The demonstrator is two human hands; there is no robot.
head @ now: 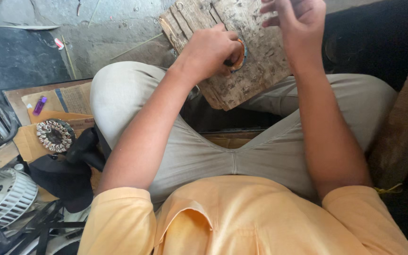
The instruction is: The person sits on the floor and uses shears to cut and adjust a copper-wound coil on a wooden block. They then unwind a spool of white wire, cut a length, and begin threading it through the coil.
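1. The coil of copper wire (238, 55) is lying on the worn wooden board (256, 71), directly under the left hand (211, 52), which is much the nearer.
2. The board is resting tilted across the knees, its long axis running away from the body.
3. The left fingers (227, 63) are curling down, pressing on the coil.
4. The right hand (298, 19) is hovering above the board, fingers loosely spread, gripping nothing.
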